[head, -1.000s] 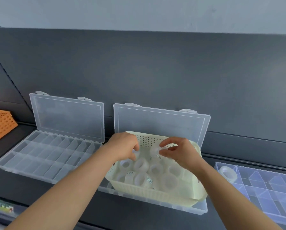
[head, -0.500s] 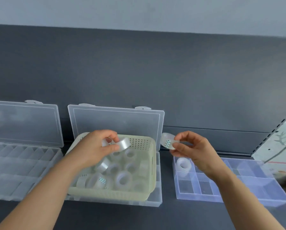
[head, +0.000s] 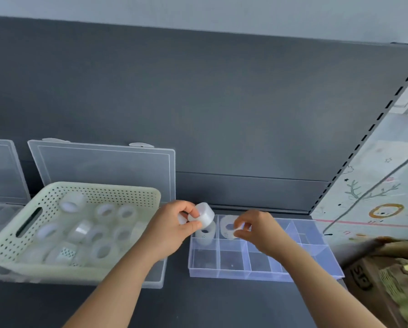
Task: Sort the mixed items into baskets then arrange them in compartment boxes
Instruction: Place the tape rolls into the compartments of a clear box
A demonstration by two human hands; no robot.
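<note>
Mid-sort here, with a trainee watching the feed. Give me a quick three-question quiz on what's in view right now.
1. True or false: the left hand grips a tape roll.
2. The cream basket rests on: A) an open clear box; B) the bare shelf; C) a cardboard carton.
3. Fill in: the right hand pinches a second roll over the blue compartment box's ____ row.

Key: 1 true; 2 A; 3 back.
</note>
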